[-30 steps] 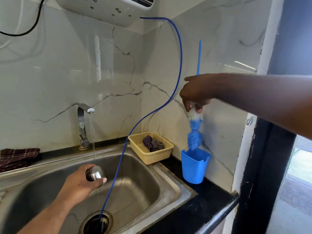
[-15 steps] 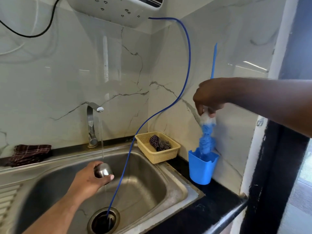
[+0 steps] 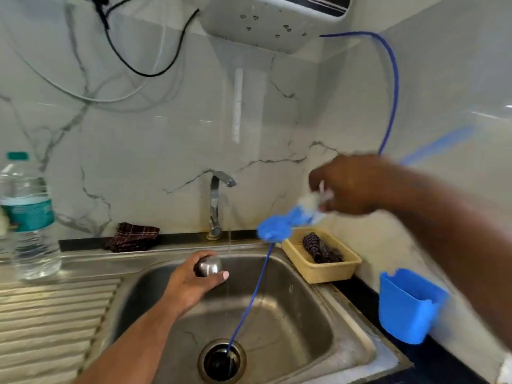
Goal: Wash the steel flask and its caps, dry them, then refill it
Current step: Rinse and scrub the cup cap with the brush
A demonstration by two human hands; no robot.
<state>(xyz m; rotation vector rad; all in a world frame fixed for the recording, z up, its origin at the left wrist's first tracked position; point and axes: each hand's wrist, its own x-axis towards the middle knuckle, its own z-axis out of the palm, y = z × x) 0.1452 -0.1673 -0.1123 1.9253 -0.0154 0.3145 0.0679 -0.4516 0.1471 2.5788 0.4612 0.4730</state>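
Note:
My left hand (image 3: 191, 284) grips the steel flask (image 3: 208, 266) over the sink basin (image 3: 304, 336); only its rounded end shows past my fingers. A thin stream of water falls from the tap (image 3: 217, 200) just right of the flask. My right hand (image 3: 352, 185) holds a blue and white bottle brush (image 3: 279, 224) by its handle, tilted with the bristle head down-left above the sink's back right corner. The brush and right hand are blurred. No caps are in sight.
A blue cup (image 3: 407, 306) stands on the dark counter at right, beside a yellow basket (image 3: 321, 261) with a dark scrubber. A blue hose (image 3: 249, 300) runs into the drain. A folded cloth (image 3: 133, 236) lies behind the sink. A water bottle (image 3: 26, 217) stands left.
My right hand has lifted the brush out of the blue cup and swung it left toward the sink. The view has shifted left. My left hand keeps the flask by the stream.

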